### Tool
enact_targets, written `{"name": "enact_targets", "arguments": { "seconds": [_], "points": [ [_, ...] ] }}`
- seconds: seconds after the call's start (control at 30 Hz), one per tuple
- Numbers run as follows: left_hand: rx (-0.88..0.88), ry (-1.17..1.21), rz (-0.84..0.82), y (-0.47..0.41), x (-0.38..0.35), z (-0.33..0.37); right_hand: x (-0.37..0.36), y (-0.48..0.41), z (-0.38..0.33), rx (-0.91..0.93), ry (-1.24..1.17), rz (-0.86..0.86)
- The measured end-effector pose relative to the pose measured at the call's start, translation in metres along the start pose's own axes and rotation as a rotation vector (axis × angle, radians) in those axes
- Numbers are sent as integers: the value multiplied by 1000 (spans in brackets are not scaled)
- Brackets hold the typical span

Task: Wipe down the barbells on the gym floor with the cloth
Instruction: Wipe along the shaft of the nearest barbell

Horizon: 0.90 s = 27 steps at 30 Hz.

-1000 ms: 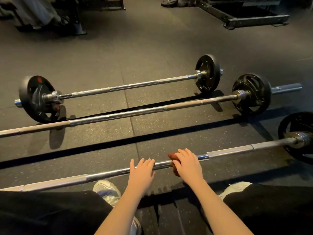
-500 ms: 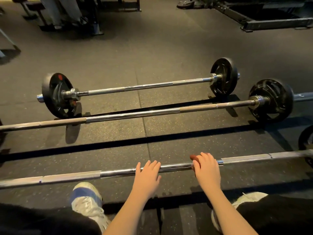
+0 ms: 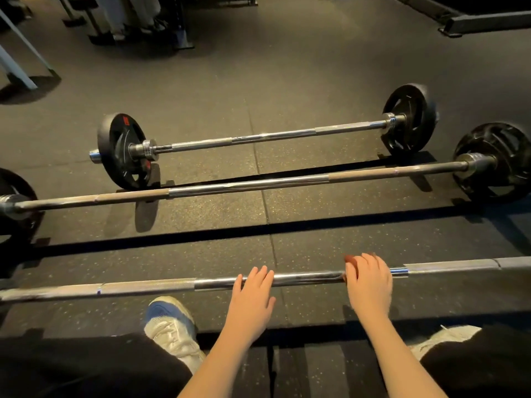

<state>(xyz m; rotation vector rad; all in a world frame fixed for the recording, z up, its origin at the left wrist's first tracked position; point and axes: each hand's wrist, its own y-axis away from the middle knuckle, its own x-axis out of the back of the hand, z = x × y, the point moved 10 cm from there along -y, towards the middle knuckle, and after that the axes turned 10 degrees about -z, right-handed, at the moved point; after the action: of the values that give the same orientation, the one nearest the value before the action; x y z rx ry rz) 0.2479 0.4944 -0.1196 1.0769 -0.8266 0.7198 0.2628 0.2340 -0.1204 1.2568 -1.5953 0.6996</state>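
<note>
Three barbells lie side by side on the dark rubber floor. The nearest barbell runs across the lower part of the view. My left hand rests on its smooth middle with fingers laid over the shaft. My right hand grips a reddish-brown cloth wrapped round the same shaft, just left of the right knurled section; only a bit of cloth shows past my fingers. The middle barbell and the far barbell lie beyond, each with black plates.
My white shoes and dark trouser legs fill the bottom edge. A black plate sits at the right, another at the left. Bench legs and a person's feet stand at the back left, a rack base at the back right.
My right hand with the cloth has slid to the right along the nearest bar, away from my left hand. The view has shifted, bringing the far barbell's left plate further in.
</note>
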Motion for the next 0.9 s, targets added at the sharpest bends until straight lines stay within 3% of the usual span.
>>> {"name": "enact_targets", "arguments": {
  "seconds": [0.07,0.23,0.3,0.4,0.5,0.67,0.73,0.83,0.9],
  "points": [
    [-6,-8,3,3,0,-3,-15,21,-18,-10,9,21],
    [-7,0,10,2,0,-1,-44,31,-105,392,96,-209],
    [-6,18,6,2,2,-5,-33,18,-87,352,50,-248],
    [17,24,18,4,3,-17,-10,14,-39,125,-33,-100],
    [17,17,30,7,2,-21,-28,36,-53,35,-30,-81],
    [19,7,55,7,3,-18,-54,33,-129,442,154,-316],
    [-5,14,41,7,4,-18,-37,20,-103,354,82,-271],
    [-20,23,41,8,3,-20,-19,28,-52,72,0,-60],
    [-16,22,62,11,3,-21,-37,43,-62,21,0,-76]
  ]
}}
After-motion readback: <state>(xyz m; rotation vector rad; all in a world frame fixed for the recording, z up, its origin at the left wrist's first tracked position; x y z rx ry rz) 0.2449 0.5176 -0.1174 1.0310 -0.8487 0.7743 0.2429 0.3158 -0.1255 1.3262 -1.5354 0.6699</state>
